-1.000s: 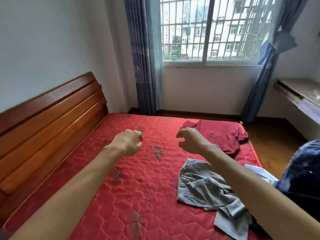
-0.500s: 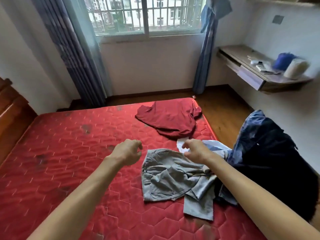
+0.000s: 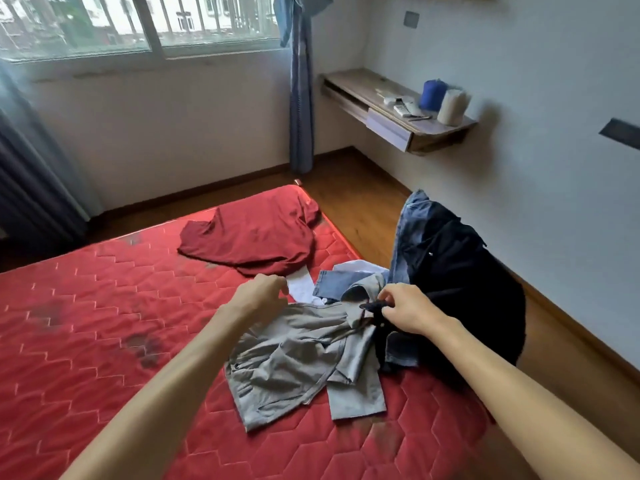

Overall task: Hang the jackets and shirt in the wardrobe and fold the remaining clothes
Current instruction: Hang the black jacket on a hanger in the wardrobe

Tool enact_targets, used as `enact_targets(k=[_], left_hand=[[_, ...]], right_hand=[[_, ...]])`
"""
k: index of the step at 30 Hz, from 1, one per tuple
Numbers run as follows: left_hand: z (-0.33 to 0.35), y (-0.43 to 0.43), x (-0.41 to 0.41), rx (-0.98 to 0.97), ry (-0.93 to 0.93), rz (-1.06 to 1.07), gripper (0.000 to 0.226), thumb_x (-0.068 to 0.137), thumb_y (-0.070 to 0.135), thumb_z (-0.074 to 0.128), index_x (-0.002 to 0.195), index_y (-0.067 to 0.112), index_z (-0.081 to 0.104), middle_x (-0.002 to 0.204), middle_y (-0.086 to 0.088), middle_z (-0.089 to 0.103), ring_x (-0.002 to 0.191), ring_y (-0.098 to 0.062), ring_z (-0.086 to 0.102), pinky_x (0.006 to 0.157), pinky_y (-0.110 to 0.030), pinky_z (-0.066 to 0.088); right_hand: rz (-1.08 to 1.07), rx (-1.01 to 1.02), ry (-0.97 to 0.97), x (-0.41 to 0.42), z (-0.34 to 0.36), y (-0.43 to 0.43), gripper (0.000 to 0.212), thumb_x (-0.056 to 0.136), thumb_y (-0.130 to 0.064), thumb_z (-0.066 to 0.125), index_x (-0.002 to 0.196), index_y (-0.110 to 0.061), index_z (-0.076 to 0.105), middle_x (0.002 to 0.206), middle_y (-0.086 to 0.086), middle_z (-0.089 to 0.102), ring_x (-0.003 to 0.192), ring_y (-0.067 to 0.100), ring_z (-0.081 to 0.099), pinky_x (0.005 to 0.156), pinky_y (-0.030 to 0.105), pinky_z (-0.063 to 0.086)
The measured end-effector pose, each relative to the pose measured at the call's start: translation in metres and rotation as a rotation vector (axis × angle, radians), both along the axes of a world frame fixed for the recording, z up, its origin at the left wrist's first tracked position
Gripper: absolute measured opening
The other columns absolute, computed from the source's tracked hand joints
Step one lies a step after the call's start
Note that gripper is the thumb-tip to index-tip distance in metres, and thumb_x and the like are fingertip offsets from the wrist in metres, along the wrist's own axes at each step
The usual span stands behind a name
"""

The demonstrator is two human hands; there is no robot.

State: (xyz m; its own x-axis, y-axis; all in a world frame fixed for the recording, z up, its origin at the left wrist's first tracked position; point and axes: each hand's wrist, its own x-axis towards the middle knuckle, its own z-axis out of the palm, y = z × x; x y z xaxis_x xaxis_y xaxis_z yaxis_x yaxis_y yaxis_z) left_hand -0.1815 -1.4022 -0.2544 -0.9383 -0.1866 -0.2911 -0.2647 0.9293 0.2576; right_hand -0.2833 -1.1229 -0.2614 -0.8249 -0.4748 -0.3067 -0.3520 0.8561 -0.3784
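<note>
Right hand [image 3: 408,310]: fingers [image 3: 388,301] pinch a dark fold at the near edge of the black fabric jacket [image 3: 464,282].
Left hand [image 3: 259,297]: hovers over the clothes, fingers [image 3: 277,285] loosely curled, nothing seen in them.
Black jacket: heaped at the right edge of the red quilted mattress [image 3: 104,334], partly hanging over the side.
Blue denim garment [image 3: 407,233]: bunched under and behind the black jacket; a denim strip shows between the hands.
Grey collared cotton garment [image 3: 294,362]: spread crumpled on the mattress below both hands, its right side touching the black jacket.
White cloth [image 3: 302,287]: just beside the left fingertips, partly under the grey garment.
Dark red T-shirt [image 3: 249,237]: flat at the far corner of the mattress.
Wall-mounted wooden shelf [image 3: 377,88]: carries a blue cylinder [image 3: 431,95] and a white cylinder [image 3: 452,107], touching.
</note>
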Motion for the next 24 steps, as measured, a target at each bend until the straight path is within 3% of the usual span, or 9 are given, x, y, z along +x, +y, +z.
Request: enact_targets(k=[3,10,13,15,19,22,24], left_hand=[[-0.006,0.016,-0.026,-0.014,0.018,-0.097,0.031,0.091,0.027,0.059,0.121,0.023,0.065,0.116,-0.006,0.069,0.106,-0.029,0.063,0.083,-0.036,0.05],[-0.022,0.085,-0.081,0.056,0.035,-0.247,0.028,0.092,0.024,0.055,0.117,0.025,0.067,0.115,-0.004,0.07,0.106,-0.026,0.063,0.081,-0.031,0.048],[-0.032,0.123,-0.105,0.137,0.003,-0.273,0.022,0.091,0.021,0.055,0.105,0.019,0.071,0.103,-0.003,0.072,0.097,-0.026,0.064,0.081,-0.033,0.051],[-0.038,0.15,-0.123,0.285,-0.043,-0.211,0.018,0.089,0.019,0.057,0.098,0.017,0.073,0.097,-0.003,0.073,0.087,-0.025,0.065,0.079,-0.032,0.052],[-0.053,0.206,-0.17,0.718,-0.112,0.037,0.012,0.089,0.013,0.057,0.094,0.02,0.067,0.08,-0.006,0.067,0.066,-0.02,0.065,0.055,-0.027,0.051],[-0.076,0.244,-0.212,0.776,-0.081,0.17,0.024,0.091,0.016,0.059,0.115,0.014,0.06,0.076,-0.002,0.066,0.065,-0.016,0.06,0.066,-0.034,0.056],[-0.091,0.261,-0.24,0.786,-0.033,0.287,0.038,0.089,0.018,0.061,0.125,0.013,0.053,0.083,-0.001,0.068,0.072,-0.018,0.061,0.082,-0.041,0.057]], right_hand=[[-0.098,0.008,0.018,-0.004,0.002,0.026,0.034,0.082,-0.016,0.06,0.115,-0.017,0.067,0.116,0.007,0.068,0.11,0.026,0.062,0.096,0.038,0.049],[-0.299,0.032,0.006,-0.02,-0.009,0.104,0.036,0.088,-0.018,0.061,0.124,-0.017,0.063,0.125,0.006,0.062,0.115,0.024,0.059,0.1,0.037,0.048],[-0.377,0.01,0.016,-0.032,-0.02,0.139,0.039,0.091,-0.021,0.061,0.129,-0.017,0.058,0.129,0.007,0.057,0.116,0.026,0.059,0.099,0.04,0.048],[-0.425,-0.007,0.036,-0.044,-0.026,0.16,0.043,0.093,-0.023,0.06,0.135,-0.017,0.052,0.133,0.006,0.051,0.113,0.026,0.059,0.096,0.04,0.05],[-0.502,-0.133,0.117,-0.086,-0.036,0.196,0.045,0.096,-0.022,0.059,0.139,-0.017,0.046,0.142,0.002,0.041,0.106,0.018,0.062,0.093,0.035,0.051],[-0.52,-0.18,0.126,-0.127,-0.049,0.22,0.053,0.097,-0.023,0.058,0.146,-0.017,0.038,0.152,0.0,0.03,0.095,0.015,0.064,0.089,0.038,0.054],[-0.529,-0.163,0.087,-0.152,-0.058,0.232,0.062,0.098,-0.027,0.057,0.152,-0.016,0.028,0.16,-0.001,0.02,0.106,0.02,0.064,0.093,0.038,0.052]])
